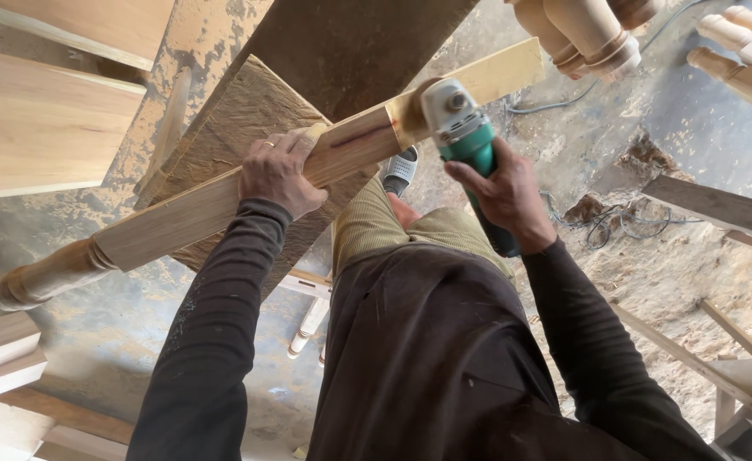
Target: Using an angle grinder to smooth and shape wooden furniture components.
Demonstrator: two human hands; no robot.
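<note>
Left hand (280, 173) clamped over a long wooden post (222, 198), fingers wrapped on its square section, pinning it down on a rough slab (248, 111). Post lies diagonally, turned end at lower left, square end at upper right. Right hand (506, 195) gripped around a green angle grinder (470, 145), its head pressed to the post's upper face near the right end. Hands apart, grinder between them. Sandalled foot (400, 169) under the post. Other turned legs (594, 34) top right, boards (39, 128) at left, cable (623, 224) on dusty floor.
</note>
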